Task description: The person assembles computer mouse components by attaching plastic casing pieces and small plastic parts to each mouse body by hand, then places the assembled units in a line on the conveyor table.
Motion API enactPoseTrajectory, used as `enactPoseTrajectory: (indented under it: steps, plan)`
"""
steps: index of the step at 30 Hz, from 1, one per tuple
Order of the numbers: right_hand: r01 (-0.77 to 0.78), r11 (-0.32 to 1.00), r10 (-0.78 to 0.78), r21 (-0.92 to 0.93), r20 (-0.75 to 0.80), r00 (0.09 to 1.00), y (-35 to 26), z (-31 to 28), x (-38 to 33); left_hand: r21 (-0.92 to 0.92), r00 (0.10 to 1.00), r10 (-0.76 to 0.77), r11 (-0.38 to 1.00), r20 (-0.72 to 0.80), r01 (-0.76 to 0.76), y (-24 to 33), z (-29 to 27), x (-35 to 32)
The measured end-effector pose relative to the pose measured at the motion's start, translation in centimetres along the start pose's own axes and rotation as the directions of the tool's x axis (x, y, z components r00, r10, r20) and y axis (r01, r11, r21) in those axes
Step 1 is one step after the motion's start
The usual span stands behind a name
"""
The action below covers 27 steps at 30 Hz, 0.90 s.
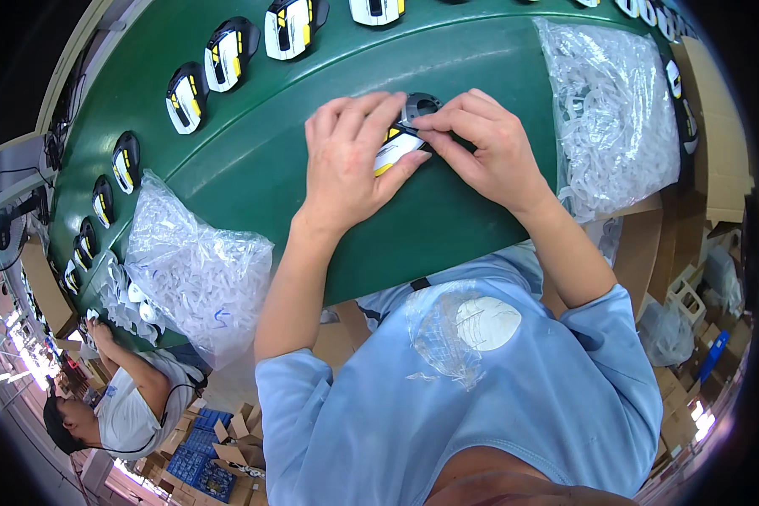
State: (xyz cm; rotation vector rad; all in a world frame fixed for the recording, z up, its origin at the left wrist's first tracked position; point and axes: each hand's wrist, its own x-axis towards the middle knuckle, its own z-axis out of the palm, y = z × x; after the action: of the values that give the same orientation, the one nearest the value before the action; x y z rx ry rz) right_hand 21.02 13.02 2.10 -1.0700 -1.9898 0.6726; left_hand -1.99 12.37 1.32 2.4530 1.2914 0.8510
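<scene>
head view | a white, yellow and black mouse shell (399,145) is pinched between left hand (346,160) and right hand (487,148), both hands clamped on it, at mid green surface (253,169) | clear bags of white parts (196,270) are seen left and right | finished shells (228,55) are lined along the far edge

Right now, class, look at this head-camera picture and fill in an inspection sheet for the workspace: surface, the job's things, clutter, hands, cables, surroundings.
Surface: green conveyor belt, curved by the lens.
Job's things: one mouse shell, white, yellow and black, held on the belt; a row of mouse shells along the far edge.
Clutter: two clear bags of white plastic parts, left bag and right bag.
Hands: left hand and right hand both grip the shell.
Cables: nothing seen.
Surroundings: a co-worker lower left; cardboard boxes right.
</scene>
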Motion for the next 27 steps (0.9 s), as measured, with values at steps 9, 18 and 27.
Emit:
enactPoseTrajectory:
  steps: [9,18,27]
  plan:
    - [0.129,0.976,-0.099,-0.177,0.166,0.981,-1.9,-1.7,-0.4,0.112,0.998,-0.032,0.993,-0.052,0.038,0.8,1.5,-0.7]
    - [0.239,0.921,-0.119,-0.308,0.361,0.925,-3.6,-2.4,-0.2,0.143,0.994,-0.042,0.988,-0.104,0.057,1.0,1.4,-0.9]
    - [0.315,0.879,-0.028,-0.358,0.621,0.784,-4.5,-3.2,-1.6,0.114,0.988,-0.023,0.993,-0.149,0.041,1.0,1.7,-0.9]
